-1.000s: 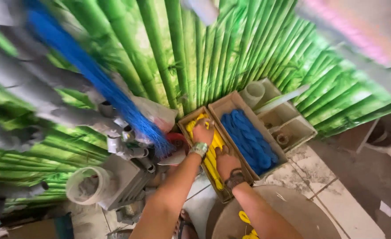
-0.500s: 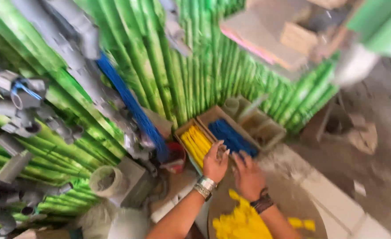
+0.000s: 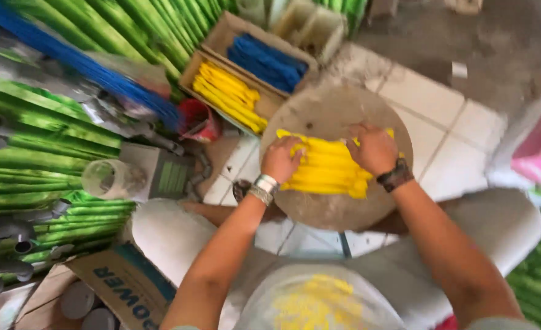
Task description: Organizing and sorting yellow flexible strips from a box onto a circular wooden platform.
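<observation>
A heap of yellow strips [image 3: 328,168] lies on a round wooden stool top [image 3: 325,113] between my knees. My left hand [image 3: 281,160] presses on the heap's left end, a metal bracelet on its wrist. On the right end rests my right hand [image 3: 373,148], which wears a dark wristband. Both hands have bent fingers gripping the strips. Beyond the stool stands a cardboard box [image 3: 191,68] with more yellow strips [image 3: 229,95] in it, and beside it a box of blue strips [image 3: 265,61].
Green bamboo-print rolls [image 3: 32,165] and grey pipe fittings [image 3: 7,235] crowd the left side. A red cup [image 3: 198,121], a clear plastic cup [image 3: 108,178], a printed carton [image 3: 123,287] and a white tiled floor [image 3: 448,122] surround the stool. A pink object [image 3: 539,153] sits right.
My hands have come back from the yellow box to the stool and now rest on the yellow heap. The camera has tilted down toward my lap.
</observation>
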